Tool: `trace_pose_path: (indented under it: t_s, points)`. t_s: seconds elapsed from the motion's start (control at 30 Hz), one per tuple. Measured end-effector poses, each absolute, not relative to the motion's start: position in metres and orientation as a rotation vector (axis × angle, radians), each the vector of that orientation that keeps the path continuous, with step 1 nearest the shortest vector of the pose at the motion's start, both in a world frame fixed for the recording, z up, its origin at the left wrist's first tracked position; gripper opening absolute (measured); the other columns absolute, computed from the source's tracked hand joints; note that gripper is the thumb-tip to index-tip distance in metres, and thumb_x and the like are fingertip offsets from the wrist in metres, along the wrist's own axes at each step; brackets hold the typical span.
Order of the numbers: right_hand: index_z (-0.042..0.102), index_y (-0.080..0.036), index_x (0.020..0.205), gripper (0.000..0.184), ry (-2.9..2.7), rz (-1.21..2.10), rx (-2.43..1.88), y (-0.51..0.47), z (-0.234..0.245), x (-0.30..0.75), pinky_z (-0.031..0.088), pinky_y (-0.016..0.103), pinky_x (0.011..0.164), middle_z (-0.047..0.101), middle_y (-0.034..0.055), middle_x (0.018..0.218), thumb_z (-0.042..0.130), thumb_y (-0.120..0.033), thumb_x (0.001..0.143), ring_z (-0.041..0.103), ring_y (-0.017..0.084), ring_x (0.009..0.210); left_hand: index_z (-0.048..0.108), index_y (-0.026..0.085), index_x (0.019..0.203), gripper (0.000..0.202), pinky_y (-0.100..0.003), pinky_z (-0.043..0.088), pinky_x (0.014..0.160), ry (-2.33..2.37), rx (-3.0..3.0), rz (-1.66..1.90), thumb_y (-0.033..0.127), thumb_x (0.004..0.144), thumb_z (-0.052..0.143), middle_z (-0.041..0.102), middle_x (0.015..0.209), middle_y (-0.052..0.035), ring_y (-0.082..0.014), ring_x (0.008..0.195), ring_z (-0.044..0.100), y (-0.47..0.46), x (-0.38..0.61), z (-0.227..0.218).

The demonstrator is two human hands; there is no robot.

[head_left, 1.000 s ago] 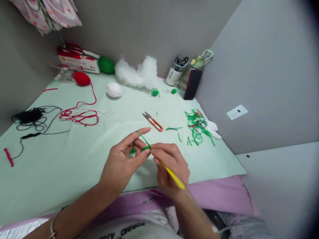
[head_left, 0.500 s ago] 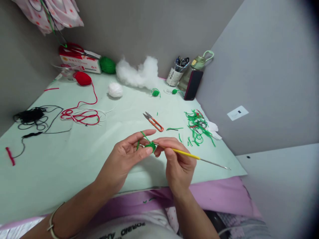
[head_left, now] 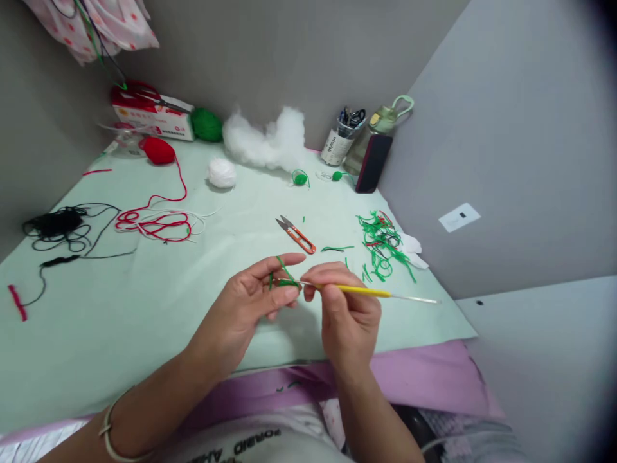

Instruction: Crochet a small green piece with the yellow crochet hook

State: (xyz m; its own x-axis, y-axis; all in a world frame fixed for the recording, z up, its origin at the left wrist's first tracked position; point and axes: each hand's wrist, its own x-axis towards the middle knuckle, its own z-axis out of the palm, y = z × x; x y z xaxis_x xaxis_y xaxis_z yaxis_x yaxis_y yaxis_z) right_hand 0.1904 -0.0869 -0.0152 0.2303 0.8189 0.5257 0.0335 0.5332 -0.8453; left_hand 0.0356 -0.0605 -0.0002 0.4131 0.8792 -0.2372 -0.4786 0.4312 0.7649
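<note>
Between the thumb and fingers of my left hand (head_left: 258,289) is a small green crochet piece (head_left: 288,282), mostly covered by the fingers. Green yarn (head_left: 285,267) runs from it up over the raised index finger. My right hand (head_left: 348,315) pinches a crochet hook (head_left: 364,291) by its yellow handle, like a pencil. The hook's metal working end reaches left to the green piece; its other metal end points right. Just beyond my hands, orange thread snips (head_left: 296,235) lie on the table.
Yarn scraps (head_left: 385,247) are heaped at right, before a propped phone (head_left: 375,164). A red yarn ball (head_left: 159,150), white yarn ball (head_left: 221,173), green yarn ball (head_left: 206,125) and white stuffing (head_left: 265,141) line the back. Black yarn (head_left: 55,225) lies tangled at left.
The hook has swung to a flatter angle, its right end rising, and its working end now extends further left across the green piece. The green piece shows less between my fingers.
</note>
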Motion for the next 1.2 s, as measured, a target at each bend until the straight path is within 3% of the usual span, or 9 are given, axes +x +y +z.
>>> trace_pose_path:
  t_s: [0.17, 0.33, 0.57, 0.7, 0.87, 0.93, 1.0, 1.07, 1.2]
  points:
    - [0.083, -0.031, 0.103, 0.016, -1.181, 0.733, -0.885, -0.087, -0.023, 0.189, 0.058, 0.032, 0.072, 0.081, 0.0018, 0.096, 0.068, -0.028, 0.103, 0.071, 0.016, 0.08, 0.087, 0.032, 0.114, 0.024, -0.026, 0.05, 0.083, 0.691, 0.762, 0.921, 0.033, 0.09, 0.083, 0.067, 0.073, 0.0023, -0.0125, 0.075, 0.061, -0.065, 0.034, -0.003]
    - [0.08, -0.026, 0.098, 0.018, -1.037, 0.917, -0.857, -0.087, -0.023, 0.192, 0.059, 0.029, 0.068, 0.081, 0.0019, 0.091, 0.065, -0.034, 0.105, 0.071, 0.014, 0.074, 0.086, 0.031, 0.115, 0.03, -0.028, 0.046, 0.086, 0.773, 0.796, 0.915, 0.031, 0.085, 0.086, 0.069, 0.092, -0.0007, -0.0156, 0.088, 0.058, -0.062, 0.028, -0.005]
    - [0.074, -0.022, 0.098, 0.021, -1.126, 0.83, -0.892, -0.088, -0.015, 0.193, 0.061, 0.029, 0.065, 0.081, 0.0034, 0.09, 0.059, -0.033, 0.107, 0.073, 0.014, 0.07, 0.088, 0.034, 0.111, 0.027, -0.028, 0.046, 0.087, 0.822, 0.831, 0.942, 0.03, 0.085, 0.086, 0.066, 0.09, -0.0007, -0.0172, 0.092, 0.056, -0.064, 0.025, -0.002]
    - [0.075, -0.026, 0.111, 0.023, -1.426, 0.479, -0.955, -0.095, -0.014, 0.192, 0.063, 0.032, 0.072, 0.08, 0.0035, 0.095, 0.053, -0.02, 0.108, 0.075, 0.016, 0.079, 0.087, 0.034, 0.115, 0.031, -0.027, 0.045, 0.084, 0.907, 0.922, 1.012, 0.028, 0.084, 0.088, 0.065, 0.087, 0.0003, -0.0156, 0.087, 0.054, -0.064, 0.026, -0.004]
    - [0.075, -0.03, 0.123, 0.031, -1.744, -0.077, -1.016, -0.097, -0.028, 0.189, 0.064, 0.035, 0.08, 0.079, 0.0071, 0.109, 0.066, -0.012, 0.099, 0.075, 0.021, 0.099, 0.082, 0.03, 0.127, 0.049, -0.022, 0.045, 0.072, 0.805, 0.709, 0.983, 0.029, 0.079, 0.093, 0.062, 0.076, 0.0039, -0.0099, 0.07, 0.05, -0.065, 0.032, -0.001]
    - [0.077, -0.029, 0.121, 0.029, -1.694, -0.026, -1.0, -0.095, -0.029, 0.19, 0.064, 0.035, 0.079, 0.078, 0.0075, 0.109, 0.066, -0.013, 0.1, 0.075, 0.02, 0.098, 0.082, 0.024, 0.124, 0.046, -0.022, 0.048, 0.072, 0.727, 0.576, 0.896, 0.03, 0.079, 0.093, 0.051, 0.062, 0.0079, -0.0068, 0.058, 0.037, -0.063, 0.031, 0.001]
    - [0.077, -0.027, 0.115, 0.024, -1.493, 0.235, -0.965, -0.092, -0.026, 0.191, 0.062, 0.035, 0.074, 0.078, 0.0053, 0.097, 0.059, -0.016, 0.104, 0.073, 0.018, 0.085, 0.083, 0.02, 0.12, 0.041, -0.026, 0.053, 0.085, 0.684, 0.517, 0.857, 0.028, 0.081, 0.091, 0.041, 0.056, 0.011, -0.0056, 0.054, 0.03, -0.06, 0.03, 0.002]
    - [0.078, -0.026, 0.105, 0.022, -1.316, 0.443, -0.908, -0.088, -0.02, 0.191, 0.058, 0.032, 0.062, 0.076, 0.0034, 0.087, 0.056, -0.021, 0.106, 0.068, 0.016, 0.071, 0.083, 0.021, 0.121, 0.039, -0.029, 0.053, 0.09, 0.676, 0.538, 0.876, 0.025, 0.082, 0.089, 0.047, 0.059, 0.0099, -0.0056, 0.055, 0.031, -0.058, 0.028, 0.002]
    - [0.079, -0.026, 0.102, 0.018, -1.363, 0.521, -0.914, -0.085, -0.014, 0.19, 0.061, 0.035, 0.066, 0.079, 0.0052, 0.093, 0.062, -0.025, 0.105, 0.073, 0.019, 0.081, 0.085, 0.027, 0.117, 0.037, -0.021, 0.039, 0.06, 0.719, 0.701, 0.944, 0.026, 0.08, 0.091, 0.064, 0.076, 0.0037, -0.0077, 0.06, 0.038, -0.06, 0.03, 0.003]
